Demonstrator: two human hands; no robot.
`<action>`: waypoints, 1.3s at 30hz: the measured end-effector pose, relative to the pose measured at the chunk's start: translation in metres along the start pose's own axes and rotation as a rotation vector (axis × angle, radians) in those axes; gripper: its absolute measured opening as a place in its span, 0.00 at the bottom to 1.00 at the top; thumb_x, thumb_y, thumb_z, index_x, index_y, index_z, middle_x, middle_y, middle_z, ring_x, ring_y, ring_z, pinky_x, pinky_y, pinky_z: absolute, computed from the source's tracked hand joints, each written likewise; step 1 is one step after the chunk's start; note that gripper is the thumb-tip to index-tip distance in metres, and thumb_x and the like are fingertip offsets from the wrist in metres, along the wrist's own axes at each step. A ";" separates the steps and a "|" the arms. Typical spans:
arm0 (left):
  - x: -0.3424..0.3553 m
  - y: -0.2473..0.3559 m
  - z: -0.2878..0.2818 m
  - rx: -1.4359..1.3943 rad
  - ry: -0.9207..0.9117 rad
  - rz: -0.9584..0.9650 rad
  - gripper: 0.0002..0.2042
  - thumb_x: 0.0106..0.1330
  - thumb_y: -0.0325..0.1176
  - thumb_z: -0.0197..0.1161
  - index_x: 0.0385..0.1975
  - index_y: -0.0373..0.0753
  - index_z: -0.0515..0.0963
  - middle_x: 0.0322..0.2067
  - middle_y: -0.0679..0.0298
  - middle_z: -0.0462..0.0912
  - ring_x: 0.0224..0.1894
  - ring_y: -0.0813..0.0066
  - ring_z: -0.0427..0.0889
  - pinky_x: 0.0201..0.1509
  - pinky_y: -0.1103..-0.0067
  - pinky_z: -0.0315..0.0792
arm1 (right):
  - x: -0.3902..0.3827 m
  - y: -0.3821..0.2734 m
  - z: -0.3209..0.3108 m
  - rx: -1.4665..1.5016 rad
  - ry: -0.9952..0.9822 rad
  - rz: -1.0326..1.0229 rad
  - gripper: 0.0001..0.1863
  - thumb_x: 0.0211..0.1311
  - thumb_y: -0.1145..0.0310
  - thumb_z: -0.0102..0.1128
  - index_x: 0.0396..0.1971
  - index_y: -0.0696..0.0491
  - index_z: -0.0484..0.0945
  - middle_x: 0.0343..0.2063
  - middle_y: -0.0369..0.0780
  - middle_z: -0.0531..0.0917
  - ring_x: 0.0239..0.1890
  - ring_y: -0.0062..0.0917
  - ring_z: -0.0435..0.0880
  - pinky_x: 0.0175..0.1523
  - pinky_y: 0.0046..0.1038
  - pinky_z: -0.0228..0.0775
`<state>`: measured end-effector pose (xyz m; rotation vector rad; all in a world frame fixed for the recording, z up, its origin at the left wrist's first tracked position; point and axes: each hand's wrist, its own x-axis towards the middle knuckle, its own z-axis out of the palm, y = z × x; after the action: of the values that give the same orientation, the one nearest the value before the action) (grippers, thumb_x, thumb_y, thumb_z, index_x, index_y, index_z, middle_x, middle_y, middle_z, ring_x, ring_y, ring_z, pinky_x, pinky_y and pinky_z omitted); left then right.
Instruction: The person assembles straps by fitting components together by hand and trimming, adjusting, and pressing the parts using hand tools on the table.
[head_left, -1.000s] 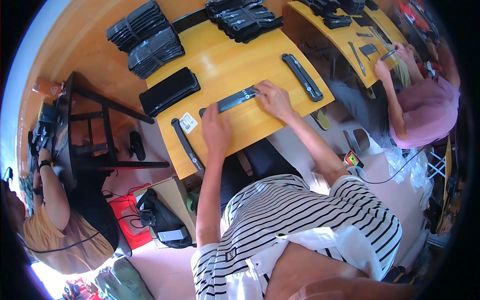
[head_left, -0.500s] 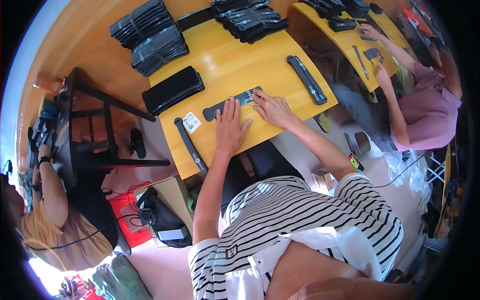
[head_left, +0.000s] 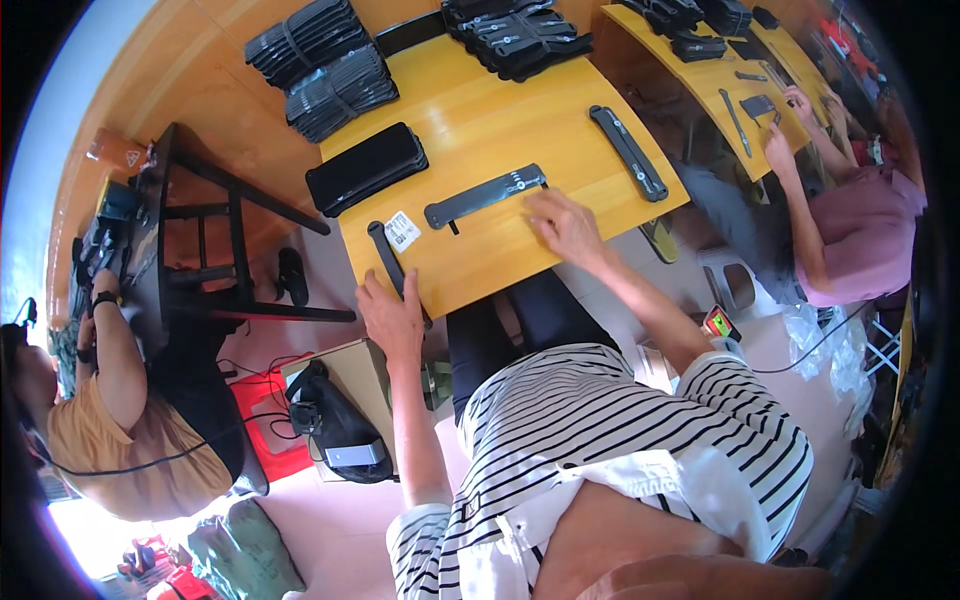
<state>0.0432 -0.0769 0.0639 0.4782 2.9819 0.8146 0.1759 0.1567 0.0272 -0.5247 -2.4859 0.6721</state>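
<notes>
A flat black band (head_left: 487, 196) with rounded ends and small pale print lies slantwise on the yellow table (head_left: 500, 110), a small dark tab poking out beneath it. My right hand (head_left: 568, 230) is just in front of its right end, fingers curled and slightly blurred; anything inside them is hidden. At the table's front left edge, my left hand (head_left: 392, 320) has thumb and fingers apart around the near part of a narrow black strip (head_left: 388, 250). Whether it touches the strip is unclear. A white printed label (head_left: 403, 232) lies beside that strip.
Black padded pieces (head_left: 366, 168) are stacked at left; banded bundles (head_left: 340, 75) and more black bands (head_left: 515, 38) stand at the back. Another black band (head_left: 628, 155) lies at right. One person (head_left: 860, 230) works at the right table, another (head_left: 130, 430) sits left.
My left hand has left the flat band and moved left and nearer, to the narrow strip. My right hand has drawn back off the band's printed end. The whole view has shifted slightly.
</notes>
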 end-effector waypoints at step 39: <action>-0.046 0.017 -0.003 -1.739 -0.403 -0.346 0.08 0.63 0.29 0.55 0.39 0.32 0.71 0.33 0.56 0.79 0.36 0.69 0.81 0.39 0.79 0.78 | -0.034 -0.131 -0.036 0.924 -0.507 0.301 0.13 0.65 0.71 0.41 0.49 0.53 0.67 0.16 0.34 0.68 0.16 0.14 0.63 0.21 0.15 0.54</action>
<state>0.0916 -0.0777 0.0718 -0.0227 1.0777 2.2321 0.1935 0.0478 0.1138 -0.3808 -2.1557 2.1248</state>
